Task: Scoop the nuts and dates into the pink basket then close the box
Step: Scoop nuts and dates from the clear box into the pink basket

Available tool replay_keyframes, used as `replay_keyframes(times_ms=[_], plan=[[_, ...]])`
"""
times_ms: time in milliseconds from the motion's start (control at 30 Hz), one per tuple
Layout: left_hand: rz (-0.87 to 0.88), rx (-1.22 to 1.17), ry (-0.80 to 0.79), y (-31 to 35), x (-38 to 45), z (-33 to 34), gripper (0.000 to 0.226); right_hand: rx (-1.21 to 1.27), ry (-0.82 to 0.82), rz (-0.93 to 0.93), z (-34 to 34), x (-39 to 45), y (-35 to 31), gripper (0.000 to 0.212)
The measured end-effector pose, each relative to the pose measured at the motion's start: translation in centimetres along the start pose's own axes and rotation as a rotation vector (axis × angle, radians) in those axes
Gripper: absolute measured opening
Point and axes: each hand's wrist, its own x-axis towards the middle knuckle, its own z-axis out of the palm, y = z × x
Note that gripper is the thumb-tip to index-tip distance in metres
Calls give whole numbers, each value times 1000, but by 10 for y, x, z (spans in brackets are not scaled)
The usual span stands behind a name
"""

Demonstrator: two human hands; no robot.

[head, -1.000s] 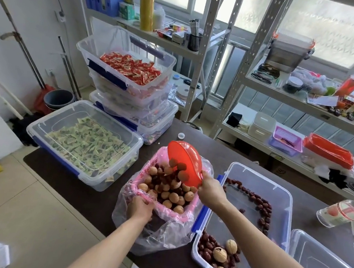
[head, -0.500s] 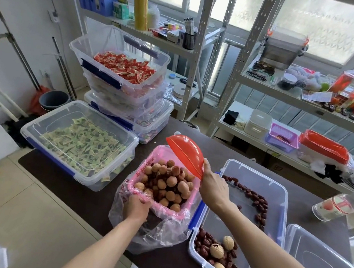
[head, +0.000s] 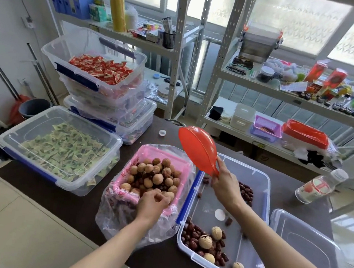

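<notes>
Right hand [head: 225,184] gripping red scoop [head: 198,150] handle, raised tilted over clear box [head: 258,209]; left hand [head: 152,203] pinching near rim of full pink basket [head: 158,175]. Dark table [head: 54,197], metal shelving [head: 220,57] behind, tiled floor [head: 7,224].

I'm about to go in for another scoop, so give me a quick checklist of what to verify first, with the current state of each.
1. Red scoop emptied: cannot tell, bowl faces away.
2. Right hand grips the scoop handle: ok.
3. Left hand steadies the pink basket rim: ok.
4. Basket has room: not ok, heaped near the rim.
5. Nuts and dates remain in the clear box: ok.
6. Lid within reach beside the box: ok.
</notes>
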Motion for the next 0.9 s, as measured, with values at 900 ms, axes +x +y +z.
replay_keyframes(times_ms=[900], plan=[[81,311,-144,-12,-23,48,24,-770,-247,52,-49,-75,105,35]])
